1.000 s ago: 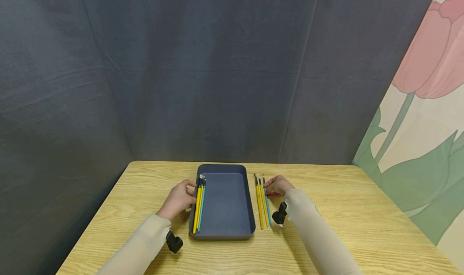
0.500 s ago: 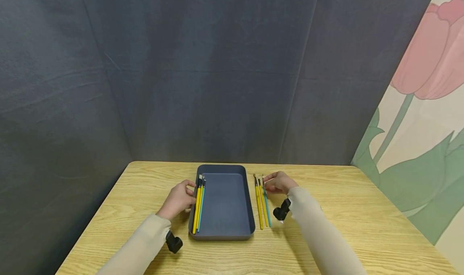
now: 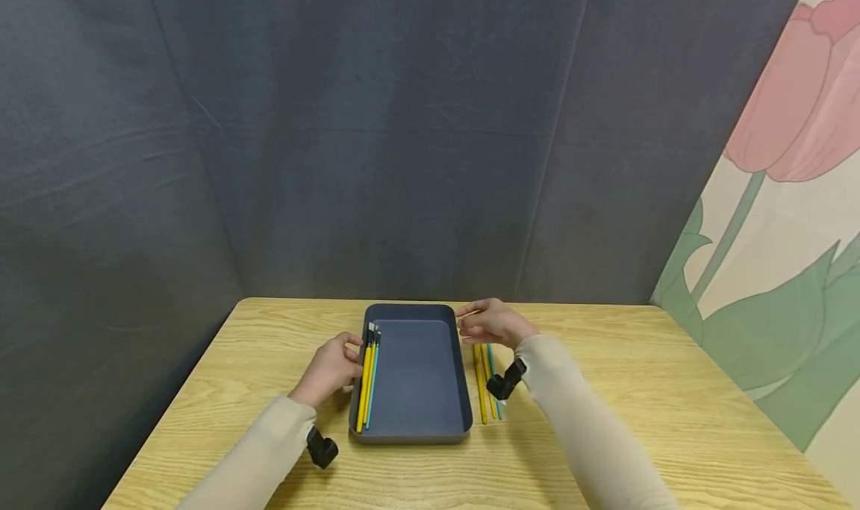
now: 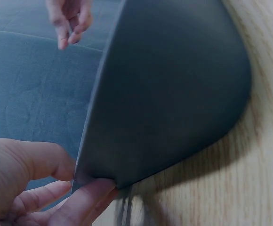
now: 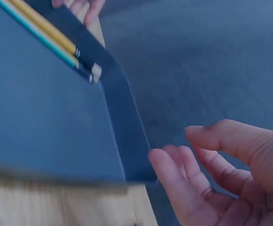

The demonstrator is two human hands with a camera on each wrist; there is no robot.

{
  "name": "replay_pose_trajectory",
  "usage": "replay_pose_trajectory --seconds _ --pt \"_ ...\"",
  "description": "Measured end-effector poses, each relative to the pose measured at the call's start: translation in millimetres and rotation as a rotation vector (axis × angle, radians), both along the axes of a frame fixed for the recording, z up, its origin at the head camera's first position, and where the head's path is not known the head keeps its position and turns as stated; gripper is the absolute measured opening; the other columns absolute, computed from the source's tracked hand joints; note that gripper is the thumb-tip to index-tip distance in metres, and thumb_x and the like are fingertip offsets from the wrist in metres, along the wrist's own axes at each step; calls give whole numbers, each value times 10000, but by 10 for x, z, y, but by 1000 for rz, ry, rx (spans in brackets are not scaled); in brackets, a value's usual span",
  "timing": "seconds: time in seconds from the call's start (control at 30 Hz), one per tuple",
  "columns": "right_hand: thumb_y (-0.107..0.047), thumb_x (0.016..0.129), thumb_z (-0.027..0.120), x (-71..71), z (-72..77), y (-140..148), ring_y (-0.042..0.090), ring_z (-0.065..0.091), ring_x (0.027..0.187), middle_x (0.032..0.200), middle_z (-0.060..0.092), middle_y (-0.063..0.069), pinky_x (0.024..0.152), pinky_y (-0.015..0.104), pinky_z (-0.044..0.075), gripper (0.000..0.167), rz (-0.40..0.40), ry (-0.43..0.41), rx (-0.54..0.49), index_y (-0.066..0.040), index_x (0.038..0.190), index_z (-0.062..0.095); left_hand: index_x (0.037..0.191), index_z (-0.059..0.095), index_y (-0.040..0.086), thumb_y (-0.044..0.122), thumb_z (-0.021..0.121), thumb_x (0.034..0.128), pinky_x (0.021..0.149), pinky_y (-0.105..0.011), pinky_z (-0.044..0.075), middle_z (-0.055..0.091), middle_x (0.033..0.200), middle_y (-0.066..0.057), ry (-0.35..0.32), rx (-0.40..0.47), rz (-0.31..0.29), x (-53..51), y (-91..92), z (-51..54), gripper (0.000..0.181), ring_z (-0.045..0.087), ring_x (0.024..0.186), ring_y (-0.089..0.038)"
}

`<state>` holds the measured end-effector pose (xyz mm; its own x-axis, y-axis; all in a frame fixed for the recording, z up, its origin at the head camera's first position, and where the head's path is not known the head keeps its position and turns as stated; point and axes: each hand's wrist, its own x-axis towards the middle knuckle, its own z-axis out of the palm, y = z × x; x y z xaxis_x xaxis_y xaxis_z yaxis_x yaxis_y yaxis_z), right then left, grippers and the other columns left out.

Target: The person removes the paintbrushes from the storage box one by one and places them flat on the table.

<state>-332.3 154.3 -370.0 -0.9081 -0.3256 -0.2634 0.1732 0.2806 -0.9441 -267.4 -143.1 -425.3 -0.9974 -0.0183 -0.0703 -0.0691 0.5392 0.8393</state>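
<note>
While the left hand [image 3: 328,369] pinches the left edge of the tray [image 3: 423,375], the right hand [image 3: 493,323] hovers by its far right corner, fingers spread, holding nothing; contact I can't tell. Three brushes [image 3: 365,383] lie inside, three more brushes [image 3: 480,383] right of it on the bench [image 3: 289,331]. Light, level handling probably stops any rolling.
</note>
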Motion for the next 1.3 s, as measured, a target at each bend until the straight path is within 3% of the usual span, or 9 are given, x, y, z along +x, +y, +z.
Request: replay_pose_trajectory --seconds 0.17,0.4,0.63,0.87,0.93,1.1,1.3 --pt "-29 933 582 53 31 -231 148 678 777 980 663 123 907 440 521 289 7 6 -36 66 1206 567 1205 556 -3 -89 652 743 592 -311 543 583 913 -143 -1 -4 -3 8 -3 7 480 593 696 -202" --pt "-19 923 594 99 0 -550 154 670 770 995 643 131 869 419 548 273 12 -22 -88 62 1183 583 1199 558 -4 -93 655 735 596 -313 551 583 908 -142 10 -4 -3 3 0 -2 483 594 694 -203" --pt "-21 916 607 129 -64 -875 175 677 781 1015 675 144 822 411 567 249 14 -38 -68 50 1154 620 1213 557 -1 -82 660 739 602 -316 550 591 928 -149 4 -2 3 -4 5 -3 492 600 709 -207" --pt "-22 910 607 159 -184 -1112 298 679 958 1186 630 258 824 404 571 266 38 -56 -31 61 1163 619 1205 548 -20 -82 655 732 595 -303 551 595 923 -160 10 6 0 12 1 28 489 605 702 -212" --pt "-29 907 612 156 -227 -1162 283 681 924 1192 627 262 804 387 578 291 32 -54 -10 70 1181 609 1205 546 -21 -82 655 733 594 -300 551 594 923 -159 8 5 1 18 0 35 488 604 702 -211" --pt "-18 888 634 155 -333 -1283 155 623 720 974 672 164 750 362 589 267 1 -52 48 68 1140 626 1211 554 -12 -89 656 728 601 -309 550 601 939 -168 0 5 6 11 -2 22 500 604 711 -213" --pt "-3 868 661 157 -442 -1415 143 602 650 810 641 63 747 390 590 155 -20 -73 101 35 1018 666 1218 553 -13 -84 659 734 603 -312 549 610 954 -180 1 -11 -1 7 -14 18 500 605 712 -203"
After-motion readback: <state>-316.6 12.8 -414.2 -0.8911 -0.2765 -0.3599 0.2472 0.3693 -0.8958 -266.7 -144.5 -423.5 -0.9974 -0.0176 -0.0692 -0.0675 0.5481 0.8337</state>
